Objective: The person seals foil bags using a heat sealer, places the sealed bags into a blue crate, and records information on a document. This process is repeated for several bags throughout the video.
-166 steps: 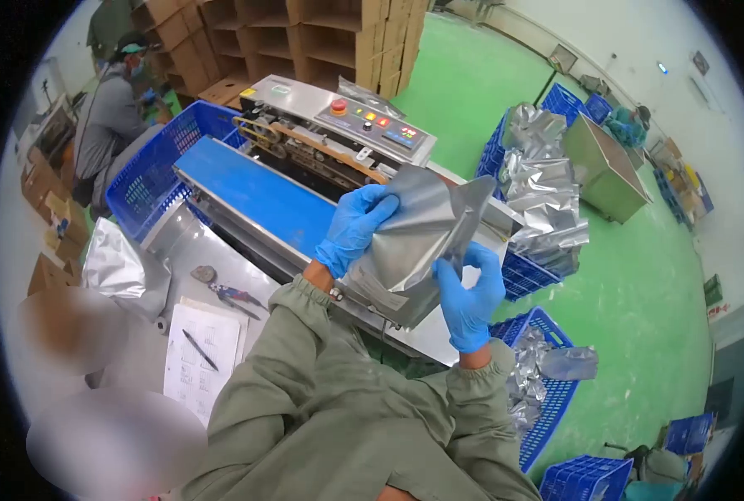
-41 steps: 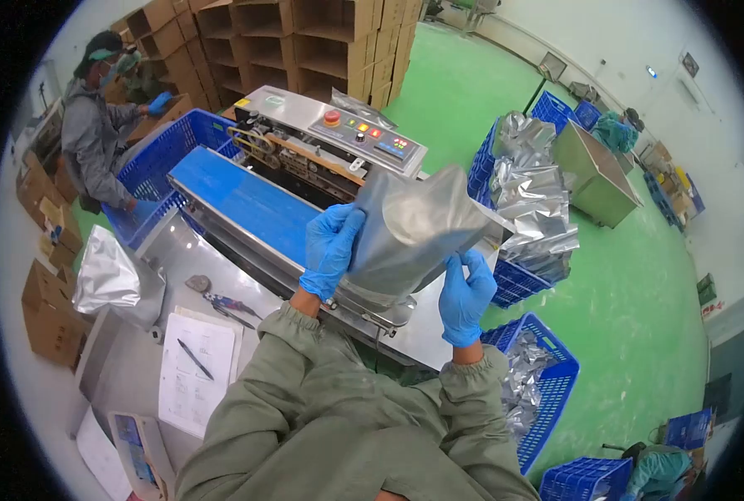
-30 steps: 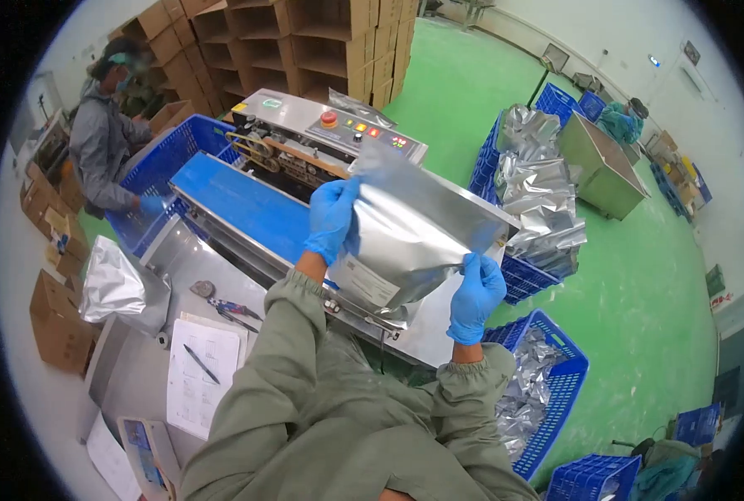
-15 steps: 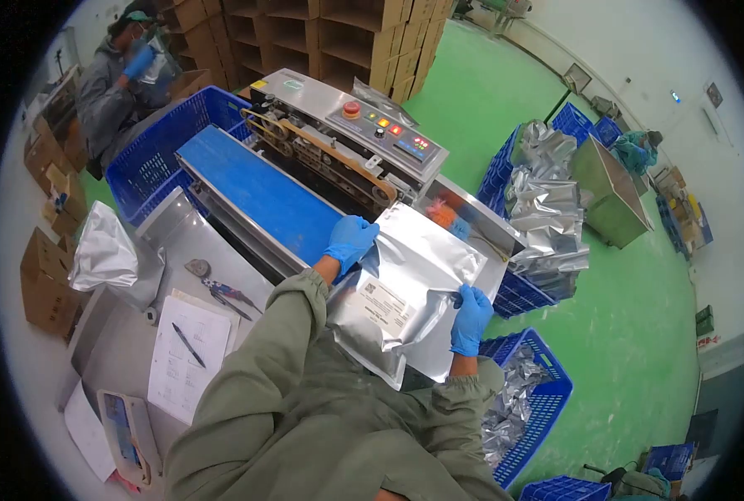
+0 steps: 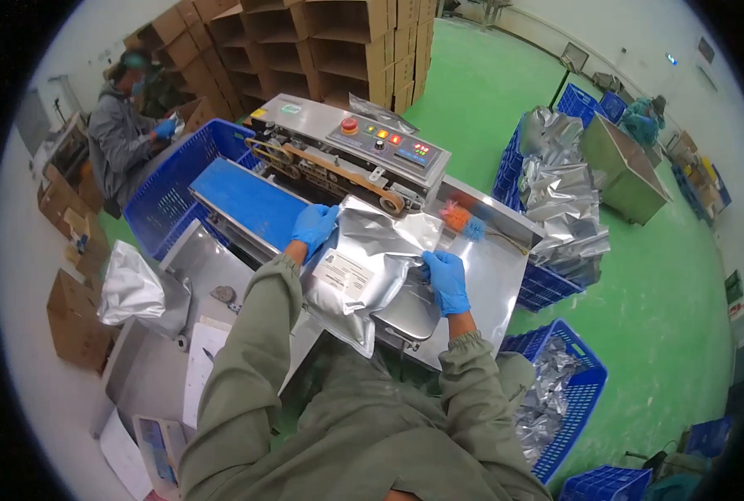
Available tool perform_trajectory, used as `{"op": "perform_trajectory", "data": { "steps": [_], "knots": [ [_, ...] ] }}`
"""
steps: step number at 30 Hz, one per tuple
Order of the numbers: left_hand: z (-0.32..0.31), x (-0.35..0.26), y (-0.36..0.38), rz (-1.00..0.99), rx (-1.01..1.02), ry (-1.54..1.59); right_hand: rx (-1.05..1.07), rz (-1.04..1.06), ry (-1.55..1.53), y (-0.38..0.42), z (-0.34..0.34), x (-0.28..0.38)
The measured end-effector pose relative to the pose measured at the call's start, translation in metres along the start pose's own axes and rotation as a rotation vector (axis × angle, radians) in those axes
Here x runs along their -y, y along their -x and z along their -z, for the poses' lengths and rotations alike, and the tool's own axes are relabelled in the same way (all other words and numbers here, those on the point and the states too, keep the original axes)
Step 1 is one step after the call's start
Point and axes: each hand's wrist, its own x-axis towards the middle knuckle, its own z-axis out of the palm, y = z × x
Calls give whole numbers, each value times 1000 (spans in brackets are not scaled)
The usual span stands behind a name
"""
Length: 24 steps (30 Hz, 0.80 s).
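Observation:
A silver foil pouch (image 5: pixel 372 259) with a white printed label lies tilted in front of the sealing machine (image 5: pixel 347 142), its upper edge close to the machine's belt. My left hand (image 5: pixel 314 230), in a blue glove, is closed on the pouch's upper left edge, near the blue conveyor belt (image 5: pixel 242 200). The right side of the pouch is pinched by my gloved right hand (image 5: pixel 445 280). Part of a metal plate (image 5: pixel 409 317) shows below the pouch.
At the left stands another foil pouch (image 5: pixel 138 288) on the metal tray, by papers (image 5: pixel 201 367). Blue crates (image 5: pixel 585 384) of foil pouches are at the right. A co-worker (image 5: pixel 121 138) sits behind a blue crate (image 5: pixel 167 196). Cardboard boxes (image 5: pixel 330 50) are stacked behind.
The pouch and both my hands have shifted left toward the machine's belt, and the pouch's upper edge is now nearer the sealing inlet. The camera view has also moved.

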Motion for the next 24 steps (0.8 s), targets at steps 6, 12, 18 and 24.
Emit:
{"op": "perform_trajectory", "data": {
  "steps": [6, 12, 18, 24],
  "knots": [
    [46, -48, 66, -300, -369, 159, -20, 204, 284, -41, -61, -30],
    [26, -110, 164, -211, -144, 103, -93, 495, 175, 20, -43, -25],
    [-17, -89, 177, -289, 52, 153, -665, 78, -103, 170, 185, -94],
    [-70, -133, 178, -348, 92, 85, -1145, -705, 612, 379, 341, -251]
  ]
}}
